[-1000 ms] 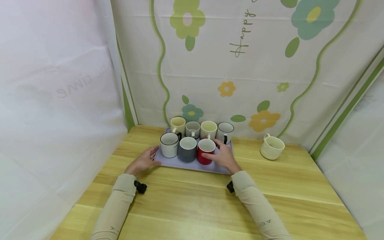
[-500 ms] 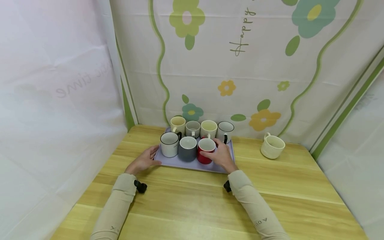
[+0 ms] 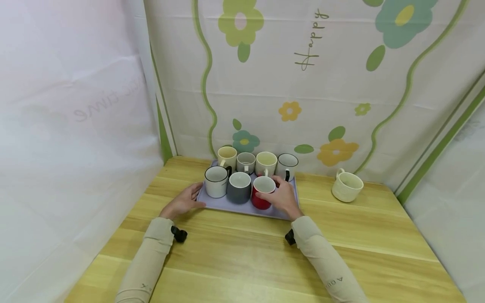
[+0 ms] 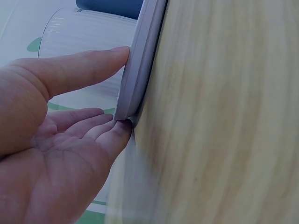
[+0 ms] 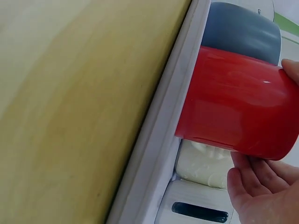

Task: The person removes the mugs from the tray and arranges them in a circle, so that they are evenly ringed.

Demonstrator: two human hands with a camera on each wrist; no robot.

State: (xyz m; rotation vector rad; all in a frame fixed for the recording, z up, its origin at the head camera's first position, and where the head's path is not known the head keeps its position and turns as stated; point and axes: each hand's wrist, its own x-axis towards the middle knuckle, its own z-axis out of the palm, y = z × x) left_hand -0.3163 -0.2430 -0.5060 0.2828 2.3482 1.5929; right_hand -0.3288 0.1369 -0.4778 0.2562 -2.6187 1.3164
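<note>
My right hand (image 3: 283, 196) holds a red mug (image 3: 261, 199) with a white inside, thumb on the near side and fingers behind it. The mug stands at the right of the front row on a lilac tray (image 3: 227, 206). At the tray's front left corner, my left hand (image 3: 183, 202) grips the rim; the left wrist view shows the thumb on the front edge and fingertips against the corner. Left of the red mug are a dark grey mug (image 3: 239, 191) and a white mug with a black rim (image 3: 216, 185). The red mug's handle is not visible.
Behind them stand a yellowish mug (image 3: 227, 159), a grey mug (image 3: 245, 162), a cream mug (image 3: 266, 162) and a white black-rimmed mug (image 3: 287, 166). Another cream mug (image 3: 346, 189) sits on the wooden table (image 3: 242, 256), right of the tray. Printed cloth (image 3: 265, 84) hangs behind.
The head view has shifted slightly. Both hands keep their places on the tray corner and the red mug, and the mugs show no clear movement.
</note>
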